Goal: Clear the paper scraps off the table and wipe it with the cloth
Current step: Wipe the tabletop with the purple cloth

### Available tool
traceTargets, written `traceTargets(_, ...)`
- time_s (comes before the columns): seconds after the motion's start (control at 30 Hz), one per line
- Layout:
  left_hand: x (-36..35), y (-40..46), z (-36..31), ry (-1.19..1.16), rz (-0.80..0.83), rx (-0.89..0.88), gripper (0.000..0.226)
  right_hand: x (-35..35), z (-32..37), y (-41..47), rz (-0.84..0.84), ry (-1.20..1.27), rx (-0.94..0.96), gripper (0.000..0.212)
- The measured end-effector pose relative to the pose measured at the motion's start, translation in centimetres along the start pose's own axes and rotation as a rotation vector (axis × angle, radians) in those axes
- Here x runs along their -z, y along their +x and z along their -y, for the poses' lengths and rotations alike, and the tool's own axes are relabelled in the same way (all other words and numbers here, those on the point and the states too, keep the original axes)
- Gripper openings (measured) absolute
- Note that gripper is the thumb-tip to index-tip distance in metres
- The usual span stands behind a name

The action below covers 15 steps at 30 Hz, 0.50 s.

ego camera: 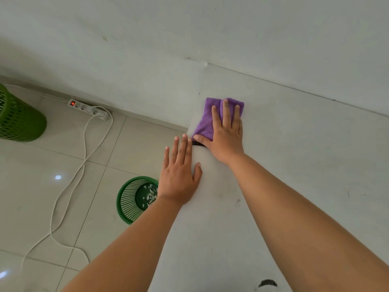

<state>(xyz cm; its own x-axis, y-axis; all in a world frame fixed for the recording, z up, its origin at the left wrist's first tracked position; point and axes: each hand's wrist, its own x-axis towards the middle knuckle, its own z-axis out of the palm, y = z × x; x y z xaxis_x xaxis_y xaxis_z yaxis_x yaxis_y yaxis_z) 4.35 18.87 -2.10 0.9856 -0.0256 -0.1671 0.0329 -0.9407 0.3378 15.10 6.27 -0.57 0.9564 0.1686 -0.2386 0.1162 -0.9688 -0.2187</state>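
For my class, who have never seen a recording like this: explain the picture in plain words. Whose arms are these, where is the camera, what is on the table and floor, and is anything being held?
There is no machine here. The single picture comes from a camera worn on a person's head, looking forward and down, so the two bare arms are that person's own.

The right hand lies flat, fingers straight, pressing a folded purple cloth onto the white table near its left edge. It presses rather than grips. The left hand rests open on the table edge and holds nothing.

On the tiled floor beside the table stands a small green basket with white paper scraps inside. A bigger green basket lies further left, and a white power strip with its cable lies by the wall. No scraps show on the table, only a few faint marks.
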Motion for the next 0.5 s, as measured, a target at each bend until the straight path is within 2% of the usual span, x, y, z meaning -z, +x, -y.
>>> traceTargets(0.27,0.2,0.1,0.0,-0.008,0.033,0.001,0.067,1.2,1.3,6.9,0.007,-0.011,0.01,0.102)
traceTargets(0.5,0.0,0.1,0.2,-0.034,0.018,0.006,0.066,1.4,3.2,10.7,-0.028,-0.04,-0.009,0.087)
